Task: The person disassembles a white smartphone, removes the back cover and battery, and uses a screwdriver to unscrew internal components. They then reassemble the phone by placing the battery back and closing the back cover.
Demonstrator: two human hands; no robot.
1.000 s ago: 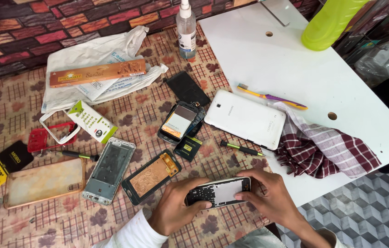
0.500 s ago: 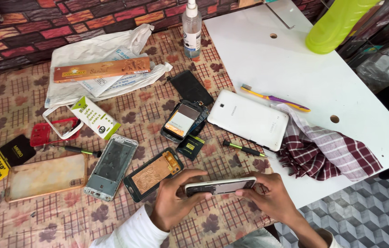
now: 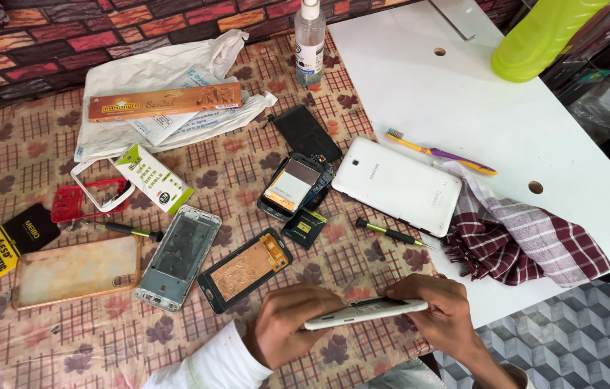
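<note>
Both hands — left hand (image 3: 287, 328), right hand (image 3: 438, 317) — pinch the white phone (image 3: 366, 313) edge-on, fingers closed at its ends; likely light, rigid, slippery, fragile — hold by the edges.

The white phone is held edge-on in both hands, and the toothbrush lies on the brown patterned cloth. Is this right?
Not quite. The head view shows both hands holding the white phone edge-on, but the toothbrush lies on the white table, not on the brown patterned cloth.
</note>
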